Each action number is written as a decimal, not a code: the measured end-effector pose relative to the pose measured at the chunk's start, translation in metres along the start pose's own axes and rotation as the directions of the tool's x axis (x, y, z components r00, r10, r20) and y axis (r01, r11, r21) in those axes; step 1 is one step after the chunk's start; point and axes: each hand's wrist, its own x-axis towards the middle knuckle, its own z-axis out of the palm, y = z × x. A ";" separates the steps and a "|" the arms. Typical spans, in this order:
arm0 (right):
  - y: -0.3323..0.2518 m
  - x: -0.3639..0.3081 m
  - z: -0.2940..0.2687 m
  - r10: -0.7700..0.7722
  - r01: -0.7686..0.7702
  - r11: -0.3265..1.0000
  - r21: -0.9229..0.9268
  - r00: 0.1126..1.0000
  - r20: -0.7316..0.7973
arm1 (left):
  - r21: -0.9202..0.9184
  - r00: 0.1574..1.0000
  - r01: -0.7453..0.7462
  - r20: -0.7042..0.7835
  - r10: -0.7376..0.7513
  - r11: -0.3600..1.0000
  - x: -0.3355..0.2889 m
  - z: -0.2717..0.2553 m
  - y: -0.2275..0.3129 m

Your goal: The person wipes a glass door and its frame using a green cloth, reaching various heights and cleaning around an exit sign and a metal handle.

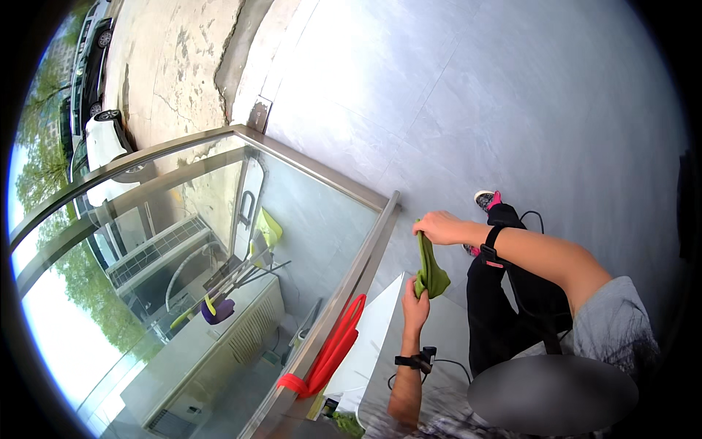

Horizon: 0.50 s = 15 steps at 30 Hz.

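Note:
A green cloth (433,274) hangs bunched between my two hands, in front of the metal edge of a glass door. My right hand (439,228) pinches its upper end, near the end of the door frame. Below it, my left hand (415,306) grips the lower side of the cloth, with the thumb on the fabric. The cloth is folded and twisted, so its full shape does not show. Each wrist wears a black strap (491,247).
The glass door (314,197) with its metal frame stands at my left, with a red strap-like handle wrap (322,362). A white cabinet-like box (387,340) is near my left arm. Grey tiled floor (512,110) spreads ahead. Parked cars (106,150) show outside.

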 end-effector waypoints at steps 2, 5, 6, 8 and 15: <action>-0.010 -0.011 -0.051 -0.009 0.011 1.000 0.015 0.996 -0.087 | -0.004 0.999 0.034 0.015 -0.034 0.999 0.006 -0.006 0.047; -0.041 -0.025 -0.116 0.016 0.012 0.988 0.155 0.984 -0.179 | 0.060 0.994 -0.100 -0.038 0.102 0.993 0.012 -0.016 0.084; -0.057 -0.027 -0.135 0.036 -0.005 0.984 0.178 0.985 -0.171 | 0.092 0.990 -0.132 -0.048 0.136 0.987 0.017 -0.022 0.096; -0.073 -0.030 -0.156 -0.021 0.068 0.984 0.163 0.961 -0.275 | 0.127 0.963 -0.237 -0.097 0.249 0.963 0.030 -0.036 0.124; -0.117 -0.041 -0.213 0.160 0.052 0.919 0.390 0.856 -0.491 | 0.247 0.712 -0.544 -0.371 0.597 0.802 0.050 -0.139 0.227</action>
